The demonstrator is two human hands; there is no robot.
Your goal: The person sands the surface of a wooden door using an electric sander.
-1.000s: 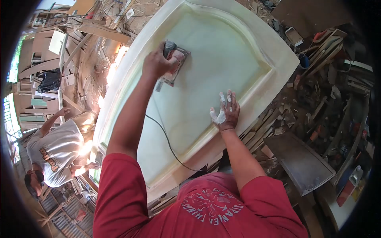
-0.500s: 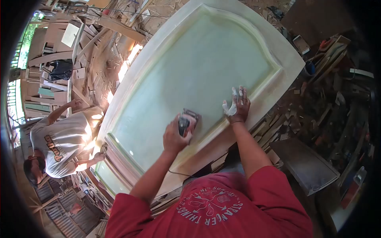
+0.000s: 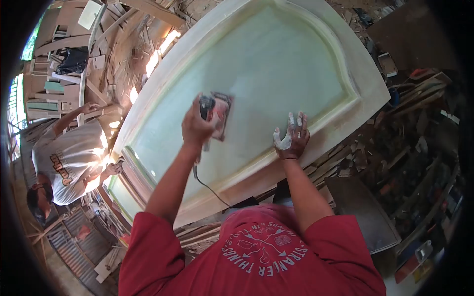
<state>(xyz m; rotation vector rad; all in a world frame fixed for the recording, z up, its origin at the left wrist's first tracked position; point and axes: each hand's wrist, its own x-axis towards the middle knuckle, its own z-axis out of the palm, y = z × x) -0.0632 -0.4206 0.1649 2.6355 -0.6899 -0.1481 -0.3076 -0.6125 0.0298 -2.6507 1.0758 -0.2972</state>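
Note:
My left hand (image 3: 194,127) is wrapped round an electric sander (image 3: 223,114) with a dark rectangular base, which rests on a large pale-green panel (image 3: 276,64). A dark cord (image 3: 213,191) trails from the sander toward my body. Over the panel's near raised moulding, my right hand (image 3: 295,142) lies with its fingers spread and holds nothing. White dust coats its fingers. The panel has a curved, stepped frame (image 3: 353,93) and a wide whitish border.
A person (image 3: 74,160) in a grey shirt stands at the left, one hand by the panel's end. Wood offcuts (image 3: 121,54) litter the floor beyond. At the right are a dark board (image 3: 363,212) and stacked wood strips (image 3: 419,98).
My left hand has moved the sander up and to the left, away from the near moulding, and turned it. My right hand remains on the moulding. The view has shifted slightly.

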